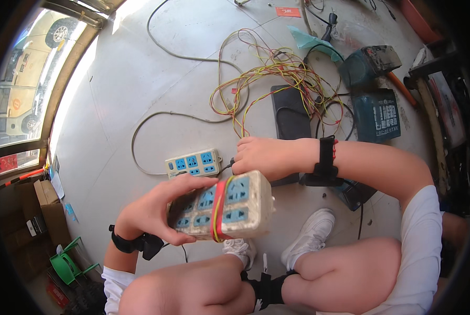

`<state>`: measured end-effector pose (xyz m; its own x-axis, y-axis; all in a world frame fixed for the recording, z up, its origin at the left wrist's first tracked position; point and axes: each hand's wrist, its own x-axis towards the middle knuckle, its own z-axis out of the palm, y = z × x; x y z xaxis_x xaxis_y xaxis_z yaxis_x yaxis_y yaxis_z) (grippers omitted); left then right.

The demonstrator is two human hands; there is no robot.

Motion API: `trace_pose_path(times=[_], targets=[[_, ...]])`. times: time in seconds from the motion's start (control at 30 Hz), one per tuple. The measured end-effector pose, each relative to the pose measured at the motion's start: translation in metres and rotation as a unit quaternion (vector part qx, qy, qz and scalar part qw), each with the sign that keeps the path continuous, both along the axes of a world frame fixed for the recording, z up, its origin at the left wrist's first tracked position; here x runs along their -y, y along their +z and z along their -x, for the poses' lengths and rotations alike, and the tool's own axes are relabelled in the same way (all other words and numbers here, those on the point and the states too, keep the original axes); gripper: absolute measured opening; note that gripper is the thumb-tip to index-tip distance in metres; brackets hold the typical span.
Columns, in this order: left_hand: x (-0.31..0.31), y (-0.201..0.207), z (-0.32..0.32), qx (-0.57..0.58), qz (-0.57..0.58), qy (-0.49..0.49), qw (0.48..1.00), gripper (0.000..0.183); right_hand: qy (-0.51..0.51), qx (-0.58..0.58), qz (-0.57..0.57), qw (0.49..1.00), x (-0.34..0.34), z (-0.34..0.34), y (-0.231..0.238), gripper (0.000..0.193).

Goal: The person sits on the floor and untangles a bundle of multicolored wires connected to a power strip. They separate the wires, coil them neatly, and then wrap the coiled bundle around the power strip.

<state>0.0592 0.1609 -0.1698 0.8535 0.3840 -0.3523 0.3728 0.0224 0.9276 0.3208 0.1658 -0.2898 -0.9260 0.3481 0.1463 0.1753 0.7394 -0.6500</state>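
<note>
My left hand (159, 210) grips the end of a grimy cream power strip (256, 202) with blue sockets, held up off the floor in front of my knees. A band of red and yellow wire (220, 210) is wrapped around the strip's middle. My right hand (261, 157) is closed just beyond the strip, back of the hand up. The red-and-yellow wire from a loose tangle (277, 73) runs into its fingers; the fingertips are partly hidden. A second power strip (193, 164) lies on the floor beside them, with a black plug (231, 164) close to my fingers.
A long black box (290, 113) lies under the tangle. Dark teal battery-like boxes (376, 115) stand at the right. A grey cable (177, 113) loops over the floor (114, 131). At the left are a green plastic item (66, 268), cardboard boxes (48, 197) and a glass door.
</note>
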Motion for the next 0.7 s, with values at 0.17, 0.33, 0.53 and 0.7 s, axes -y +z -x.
trace_pose_path(times=[0.17, 0.33, 0.53, 0.7], targets=[[0.026, -0.013, -0.033, -0.144, -0.260, -0.144, 0.944, 0.085, -0.028, 0.161, -0.141, 0.976, -0.020, 0.004, 0.020, 0.019], [0.011, -0.032, -0.030, -0.236, -0.418, -0.021, 0.877, 0.101, -0.185, 0.066, -0.108, 0.975, -0.025, 0.003, 0.054, 0.018], [0.006, -0.053, -0.032, -0.215, -0.378, 0.098, 0.895, 0.102, -0.240, 0.071, 0.040, 0.967, 0.010, 0.018, 0.074, 0.017], [0.003, -0.061, -0.018, -0.200, -0.445, 0.184, 0.853, 0.095, -0.356, -0.012, 0.110, 0.928, 0.017, -0.002, 0.062, 0.022]])
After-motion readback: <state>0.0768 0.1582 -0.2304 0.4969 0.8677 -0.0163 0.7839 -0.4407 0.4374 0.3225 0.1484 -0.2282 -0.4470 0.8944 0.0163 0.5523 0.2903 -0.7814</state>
